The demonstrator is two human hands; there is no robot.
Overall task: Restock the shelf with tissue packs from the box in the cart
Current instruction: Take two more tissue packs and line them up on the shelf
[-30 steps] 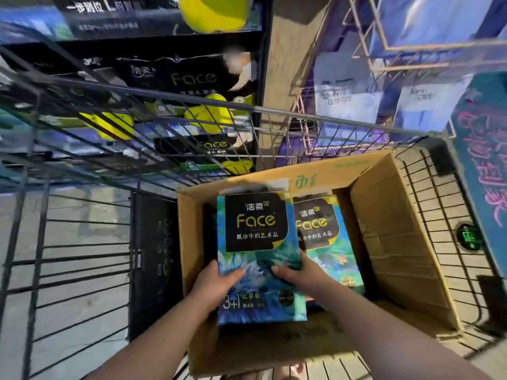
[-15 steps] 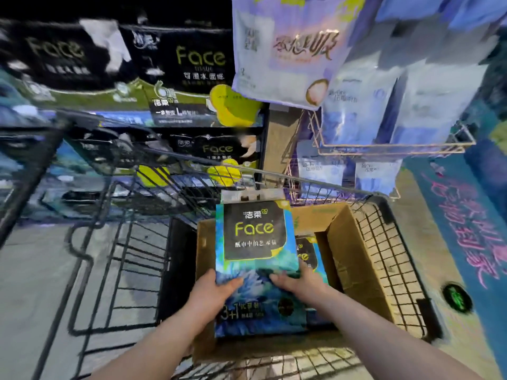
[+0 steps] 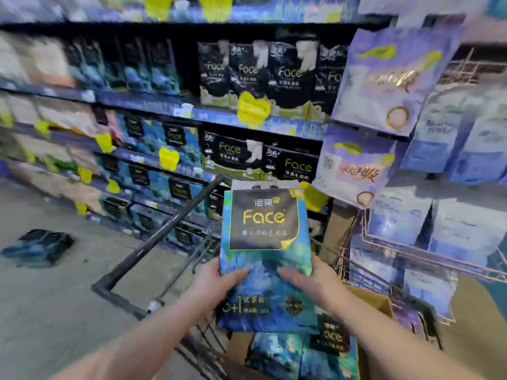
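Observation:
A blue-green tissue pack (image 3: 264, 242) with a black "Face" label is held upright above the cart. My left hand (image 3: 219, 283) grips its left edge, thumb over the front. My right hand (image 3: 310, 283) grips the right edge the same way. Below, the cardboard box (image 3: 375, 303) in the wire cart (image 3: 153, 242) still holds more packs (image 3: 301, 355) of the same kind. Ahead and to the left, shelves (image 3: 153, 157) carry rows of matching blue packs and black "Face" packs.
A wire rack (image 3: 417, 253) of hanging purple and blue bags stands close on the right. One dark pack (image 3: 38, 246) lies on the floor at the left. Yellow price tags (image 3: 252, 108) hang from the shelf edges.
Both hands have lifted the pack up out of the box, and my view has swung up from the cart to the shelves.

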